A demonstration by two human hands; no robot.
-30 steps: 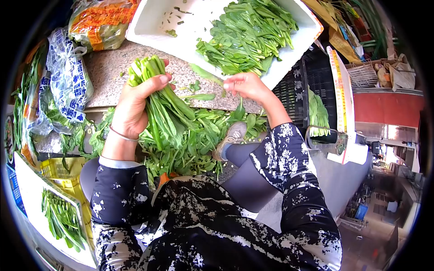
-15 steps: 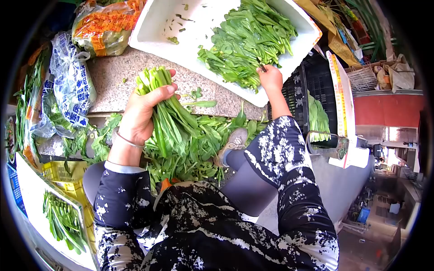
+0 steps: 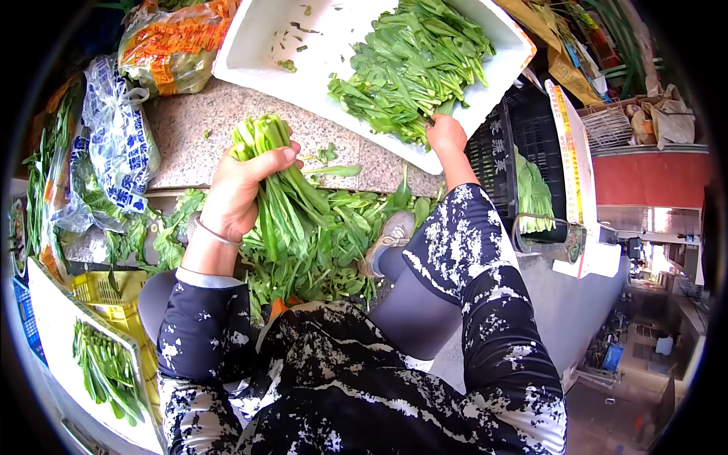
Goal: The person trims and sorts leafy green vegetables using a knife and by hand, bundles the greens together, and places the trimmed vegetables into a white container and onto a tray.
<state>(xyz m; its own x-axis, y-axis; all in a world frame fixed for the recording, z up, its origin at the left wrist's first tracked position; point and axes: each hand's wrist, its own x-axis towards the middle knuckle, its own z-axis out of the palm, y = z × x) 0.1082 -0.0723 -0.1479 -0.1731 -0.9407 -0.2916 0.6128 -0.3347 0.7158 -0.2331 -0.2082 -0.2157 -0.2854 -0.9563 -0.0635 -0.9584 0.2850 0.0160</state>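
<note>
My left hand (image 3: 244, 180) is wrapped round a bunch of leafy greens (image 3: 292, 201), the pale cut stems up and the leaves hanging down. At the near edge of a white foam box (image 3: 265, 64), my right hand (image 3: 446, 135) is closed on stalks from the pile of leafy greens (image 3: 413, 64) inside. Something small and dark shows at its fingertips; I cannot make out what it is. Below the left hand, loose leaves (image 3: 311, 265) cover the ground in front of my legs.
A stone slab (image 3: 189, 133) lies under the box. Plastic bags of vegetables (image 3: 117, 129) stand left. A second foam box (image 3: 83, 379) with greens rests by a yellow crate (image 3: 110, 292). On the right, a black crate (image 3: 542, 125) holds more greens (image 3: 535, 197). My shoe (image 3: 393, 235) is among the leaves.
My right hand has shifted slightly left and up along the near edge of the pile. My left hand keeps its hold on the bunch, nearly still.
</note>
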